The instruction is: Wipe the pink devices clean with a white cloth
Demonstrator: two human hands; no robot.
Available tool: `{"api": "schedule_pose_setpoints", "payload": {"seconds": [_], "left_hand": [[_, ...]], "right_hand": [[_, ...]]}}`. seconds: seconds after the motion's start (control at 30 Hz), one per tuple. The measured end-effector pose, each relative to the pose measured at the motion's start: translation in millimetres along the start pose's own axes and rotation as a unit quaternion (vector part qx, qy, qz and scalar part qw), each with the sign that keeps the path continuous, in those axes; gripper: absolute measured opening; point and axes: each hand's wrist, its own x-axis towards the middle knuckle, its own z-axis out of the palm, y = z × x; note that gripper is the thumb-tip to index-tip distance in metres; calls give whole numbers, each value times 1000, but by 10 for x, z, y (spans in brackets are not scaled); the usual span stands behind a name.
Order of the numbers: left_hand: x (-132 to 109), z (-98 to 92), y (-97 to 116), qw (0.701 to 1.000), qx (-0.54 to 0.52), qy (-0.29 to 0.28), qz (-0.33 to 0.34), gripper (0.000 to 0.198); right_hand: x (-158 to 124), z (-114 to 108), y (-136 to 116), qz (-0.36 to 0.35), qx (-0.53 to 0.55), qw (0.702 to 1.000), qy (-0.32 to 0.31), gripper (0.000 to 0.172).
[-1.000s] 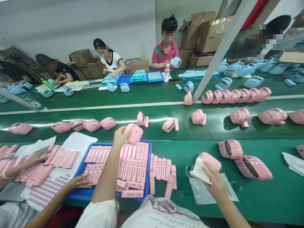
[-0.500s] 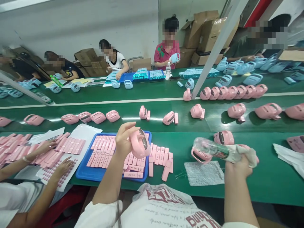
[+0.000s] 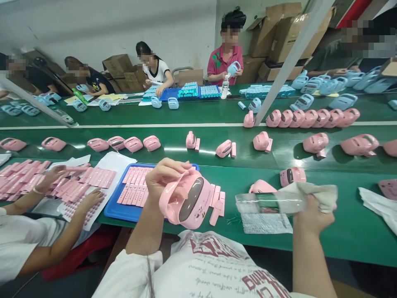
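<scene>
My left hand [image 3: 161, 180] is closed on a pink plastic housing [image 3: 203, 203] with a looped handle and a dark oval window, held up over the bench. My right hand [image 3: 313, 217] grips a clear plastic bottle [image 3: 254, 203] lying sideways in the air, together with a whitish cloth [image 3: 324, 196]. The bottle points left, apart from the held housing. Behind it a pink housing [image 3: 262, 186] is partly hidden, and a second pink housing [image 3: 291, 177] sits nearby. Below the bottle lies a bubble-wrap sheet [image 3: 268, 224].
A blue tray [image 3: 119, 213] of pink strips stands left, with loose pink strips [image 3: 217, 207] beside it. At far left a co-worker's hands [image 3: 89, 199] handle similar strips. Beyond, a green belt [image 3: 173, 159] carries pink housings. A slanted post [image 3: 285, 70] rises at right.
The pink housing in my left hand has come nearer and turned, its window and printed side facing more to view. The bottle in my right hand has levelled and shifted left.
</scene>
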Motion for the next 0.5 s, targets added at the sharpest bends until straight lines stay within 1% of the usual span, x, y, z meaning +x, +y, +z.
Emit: {"api": "schedule_pose_setpoints", "payload": {"seconds": [0.07,0.1,0.17,0.27,0.3,0.33,0.4,0.47,0.5], "left_hand": [[-6,40,-3,1000,-6,-1,5,33],[-13,64,-9,1000,-9,-3,4,33],[-33,108,-31,1000,-18,-4,0,32],[-64,152,-70,999,-40,3,-8,32],[-71,159,-78,999,-46,7,-11,32],[-77,165,-82,998,-52,10,-16,32],[-86,175,-76,998,-60,13,-29,30],[-94,188,-59,997,-63,20,-44,26],[-100,196,-53,997,-60,21,-50,25]], "right_hand": [[-136,58,-34,-98,-49,994,-14,33],[-207,101,-42,-151,-73,985,-41,31],[-348,204,-36,-237,-111,956,-133,30],[-493,335,1,-277,-154,913,-257,31],[-502,359,2,-280,-172,901,-282,33],[-484,371,-11,-269,-191,897,-293,34],[-374,372,-98,-229,-234,900,-287,33],[-219,367,-282,-171,-276,905,-274,34],[-158,373,-410,-137,-286,907,-278,36]]}}
